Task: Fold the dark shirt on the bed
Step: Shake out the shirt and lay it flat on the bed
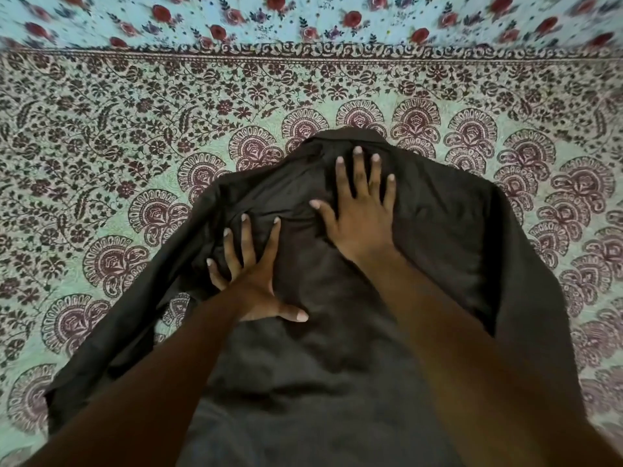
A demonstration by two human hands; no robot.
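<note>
Both hands lie flat on the dark brown cloth shirt [337, 332], which is spread on the bed cover with the maroon and green flower print [101, 146]. On the left hand [251, 281] and the right hand [360, 214] the fingers are straight, spread apart, gripping nothing.

Pale-green bedspread [101, 163] w/ maroon paisley print, blue rose-print cloth [303, 18] beyond — blurred

The bed [101, 136] (floral-printed) carries the dark shirt [320, 365].
</note>
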